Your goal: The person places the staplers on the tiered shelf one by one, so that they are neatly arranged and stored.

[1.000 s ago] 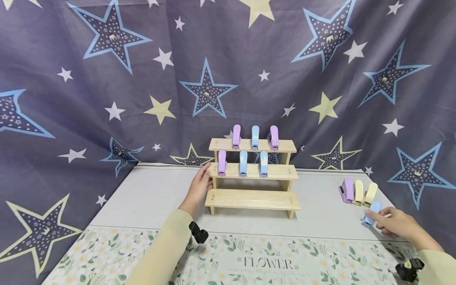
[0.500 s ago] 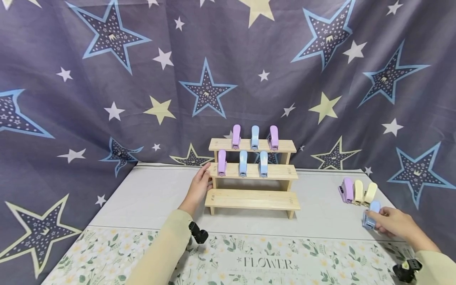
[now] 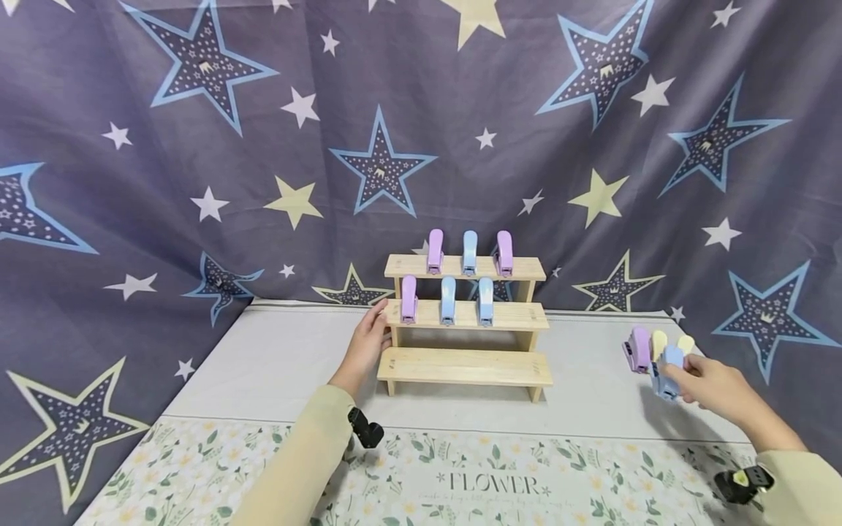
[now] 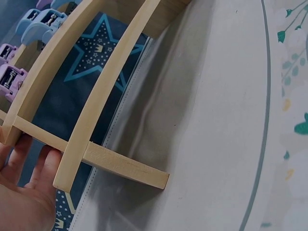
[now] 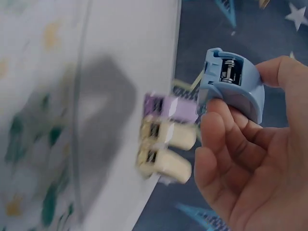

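Observation:
On the right, my right hand (image 3: 715,389) pinches a small light-blue stapler (image 3: 667,374) between thumb and fingers. In the right wrist view, that stapler (image 5: 236,82) hangs in the air with its spring end showing. Behind it on the table stand a purple stapler (image 3: 636,349) and two cream staplers (image 5: 175,134), partly hidden in the head view. My left hand (image 3: 364,352) grips the left side of a three-step wooden shelf (image 3: 465,367), its fingers at the upright (image 4: 43,134). Purple and blue staplers (image 3: 448,301) stand on the top and middle steps; the lowest step is bare.
A white table surface (image 3: 296,365) lies under the shelf, with a floral mat (image 3: 500,453) along the front. A dark star-print curtain (image 3: 263,168) hangs close behind the shelf and down both sides.
My right hand has raised the blue stapler off the table and moved it left, in front of the cream staplers. My left hand stays at the shelf.

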`<action>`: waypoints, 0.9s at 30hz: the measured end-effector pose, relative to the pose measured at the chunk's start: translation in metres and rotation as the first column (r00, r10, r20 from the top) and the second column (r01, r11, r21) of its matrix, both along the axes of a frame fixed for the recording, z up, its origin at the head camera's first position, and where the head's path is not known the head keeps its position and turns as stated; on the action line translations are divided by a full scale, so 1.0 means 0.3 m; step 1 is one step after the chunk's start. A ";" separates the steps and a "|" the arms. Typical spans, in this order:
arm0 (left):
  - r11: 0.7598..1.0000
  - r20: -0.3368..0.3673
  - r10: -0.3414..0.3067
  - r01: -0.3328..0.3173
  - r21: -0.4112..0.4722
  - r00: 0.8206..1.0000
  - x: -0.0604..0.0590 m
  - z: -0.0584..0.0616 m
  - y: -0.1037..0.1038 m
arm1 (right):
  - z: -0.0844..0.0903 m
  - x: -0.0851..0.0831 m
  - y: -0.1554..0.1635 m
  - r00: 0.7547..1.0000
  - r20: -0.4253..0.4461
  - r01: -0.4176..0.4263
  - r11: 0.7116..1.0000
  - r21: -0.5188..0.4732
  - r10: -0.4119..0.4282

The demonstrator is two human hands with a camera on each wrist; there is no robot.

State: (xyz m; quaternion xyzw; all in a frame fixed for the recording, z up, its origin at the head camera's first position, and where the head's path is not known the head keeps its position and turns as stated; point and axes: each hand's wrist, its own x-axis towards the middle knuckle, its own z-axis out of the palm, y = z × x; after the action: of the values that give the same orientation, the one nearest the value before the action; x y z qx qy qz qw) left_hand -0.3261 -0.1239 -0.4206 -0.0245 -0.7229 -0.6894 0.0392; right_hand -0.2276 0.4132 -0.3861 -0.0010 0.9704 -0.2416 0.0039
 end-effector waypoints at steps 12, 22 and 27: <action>1.000 -0.002 0.009 -0.009 0.000 1.000 -0.004 -0.007 -0.004 | 0.079 -0.060 -0.217 0.975 -0.199 -0.116 0.991 -0.072 0.100; 1.000 -0.006 0.009 -0.009 0.008 1.000 -0.008 -0.008 -0.002 | 0.138 -0.131 -0.375 0.959 -0.246 -0.163 0.984 -0.073 0.140; 1.000 -0.005 0.008 -0.008 0.008 1.000 -0.009 -0.009 -0.004 | 0.144 -0.178 -0.442 0.944 -0.286 -0.198 0.975 -0.098 0.163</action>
State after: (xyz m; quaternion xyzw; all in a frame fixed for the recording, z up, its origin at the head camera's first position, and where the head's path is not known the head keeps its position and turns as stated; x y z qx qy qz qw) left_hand -0.3289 -0.1252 -0.4233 -0.0231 -0.7201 -0.6921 0.0438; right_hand -0.2812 0.2805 -0.3430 -0.1239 0.9401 -0.2982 -0.1092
